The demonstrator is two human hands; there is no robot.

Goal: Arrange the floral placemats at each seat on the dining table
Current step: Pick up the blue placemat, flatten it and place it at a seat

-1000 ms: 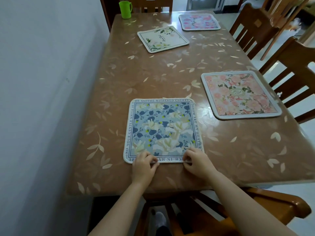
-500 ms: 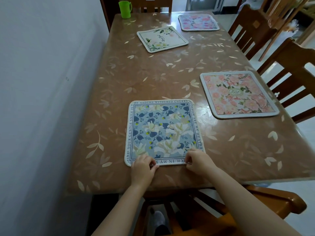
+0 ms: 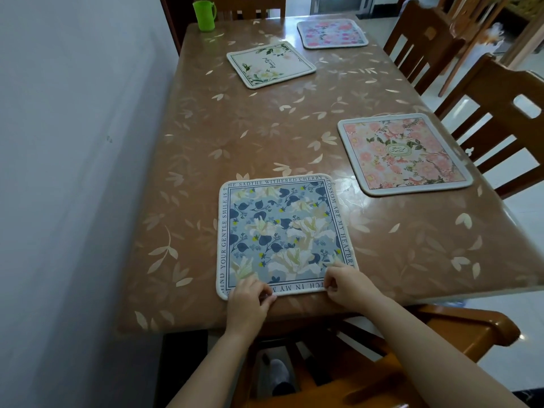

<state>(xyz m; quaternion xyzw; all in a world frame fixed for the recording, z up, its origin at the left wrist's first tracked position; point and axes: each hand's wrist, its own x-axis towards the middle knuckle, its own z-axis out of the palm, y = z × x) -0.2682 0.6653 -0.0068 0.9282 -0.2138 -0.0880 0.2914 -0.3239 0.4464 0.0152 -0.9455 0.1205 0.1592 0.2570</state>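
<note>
Some bare dining table (image 3: pixel 235 136) lies between the wall (image 3: pixel 73 172) and the blue floral placemat (image 3: pixel 282 231), which sits just inside the front edge. Left hand (image 3: pixel 248 301) and right hand (image 3: pixel 350 285) pinch its near edge with curled fingers. More bare top separates it from the pink floral placemat (image 3: pixel 403 154) at the right edge.

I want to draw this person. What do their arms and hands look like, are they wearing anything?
The left hand and right hand are bare, and so are the forearms. No sleeves, gloves, watch or bracelet show in this view.
</note>
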